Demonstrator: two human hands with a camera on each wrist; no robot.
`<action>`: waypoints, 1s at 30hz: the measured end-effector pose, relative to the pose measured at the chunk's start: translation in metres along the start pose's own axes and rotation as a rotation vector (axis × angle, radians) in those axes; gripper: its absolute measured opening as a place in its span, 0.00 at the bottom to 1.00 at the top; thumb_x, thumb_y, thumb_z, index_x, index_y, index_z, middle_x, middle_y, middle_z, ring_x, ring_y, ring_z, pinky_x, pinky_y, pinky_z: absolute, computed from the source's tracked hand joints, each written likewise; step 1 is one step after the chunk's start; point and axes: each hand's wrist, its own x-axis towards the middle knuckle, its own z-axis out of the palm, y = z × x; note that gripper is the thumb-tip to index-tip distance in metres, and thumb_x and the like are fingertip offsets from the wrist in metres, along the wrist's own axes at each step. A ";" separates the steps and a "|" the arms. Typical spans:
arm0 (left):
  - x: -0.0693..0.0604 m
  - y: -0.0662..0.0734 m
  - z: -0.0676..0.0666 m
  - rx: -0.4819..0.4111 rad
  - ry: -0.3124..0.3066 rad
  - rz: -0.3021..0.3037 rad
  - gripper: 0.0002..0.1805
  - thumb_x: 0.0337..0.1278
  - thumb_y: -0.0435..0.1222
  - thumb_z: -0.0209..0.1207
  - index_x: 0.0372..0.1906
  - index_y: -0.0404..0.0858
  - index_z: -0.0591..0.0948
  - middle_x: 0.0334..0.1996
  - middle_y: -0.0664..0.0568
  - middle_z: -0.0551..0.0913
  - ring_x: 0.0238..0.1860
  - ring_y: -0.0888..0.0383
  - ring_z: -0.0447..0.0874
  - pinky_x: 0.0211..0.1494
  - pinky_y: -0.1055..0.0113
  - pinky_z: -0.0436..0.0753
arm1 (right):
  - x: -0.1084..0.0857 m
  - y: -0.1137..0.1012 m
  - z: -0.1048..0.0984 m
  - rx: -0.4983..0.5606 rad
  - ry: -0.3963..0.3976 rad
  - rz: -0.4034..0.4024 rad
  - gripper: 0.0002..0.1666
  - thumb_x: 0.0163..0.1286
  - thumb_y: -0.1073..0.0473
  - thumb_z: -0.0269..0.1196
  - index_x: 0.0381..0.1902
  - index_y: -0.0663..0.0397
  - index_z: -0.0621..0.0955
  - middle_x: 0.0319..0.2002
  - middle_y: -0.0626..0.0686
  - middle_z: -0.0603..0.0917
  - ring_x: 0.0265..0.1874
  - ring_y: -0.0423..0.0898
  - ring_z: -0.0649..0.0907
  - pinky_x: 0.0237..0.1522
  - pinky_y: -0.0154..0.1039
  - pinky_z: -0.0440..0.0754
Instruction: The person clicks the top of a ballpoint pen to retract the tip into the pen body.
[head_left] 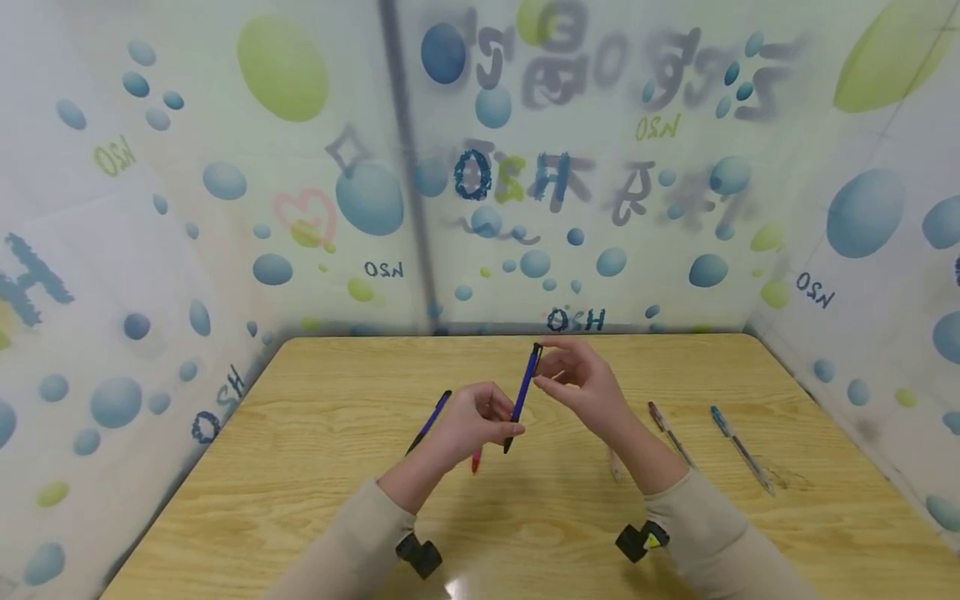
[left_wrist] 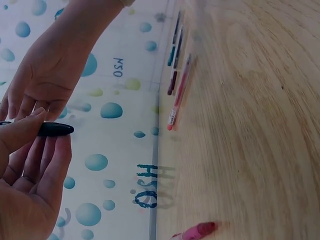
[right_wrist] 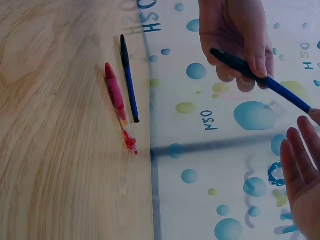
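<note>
A blue ballpoint pen [head_left: 527, 385] with a black grip and clip is held tilted above the table, its dark tip pointing down. My left hand [head_left: 480, 421] pinches its black lower part between thumb and fingers, also visible in the right wrist view. At the pen's upper end is my right hand [head_left: 588, 387], index finger at the top and thumb against the barrel. In the right wrist view, the other fingers [right_wrist: 300, 170] of that hand extend below the pen's end. A second blue pen [right_wrist: 129, 82] lies on the table beside a pink-red pen [right_wrist: 115, 95].
The wooden table [head_left: 300, 500] meets patterned curtains [head_left: 637, 208] behind and at both sides. Toward the right lie a dark red-capped pen [head_left: 670, 432], a teal-capped pen [head_left: 738, 446] and a pink pen [left_wrist: 179, 95]. Small black devices [head_left: 417, 554] sit on both wrists.
</note>
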 end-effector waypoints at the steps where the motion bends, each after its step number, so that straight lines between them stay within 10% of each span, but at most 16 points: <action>1: -0.001 -0.002 -0.002 0.012 -0.001 0.000 0.08 0.51 0.28 0.70 0.35 0.34 0.81 0.30 0.48 0.83 0.30 0.54 0.85 0.38 0.54 0.86 | -0.001 0.001 -0.001 -0.009 -0.005 0.000 0.28 0.66 0.69 0.64 0.63 0.59 0.72 0.39 0.58 0.84 0.37 0.46 0.83 0.41 0.39 0.82; 30: -0.012 -0.031 -0.078 0.259 0.086 -0.059 0.09 0.56 0.28 0.67 0.41 0.34 0.82 0.33 0.49 0.81 0.35 0.54 0.84 0.40 0.55 0.85 | -0.030 0.036 -0.041 -0.219 -0.211 0.143 0.24 0.67 0.61 0.66 0.61 0.53 0.77 0.39 0.50 0.83 0.35 0.43 0.81 0.38 0.39 0.82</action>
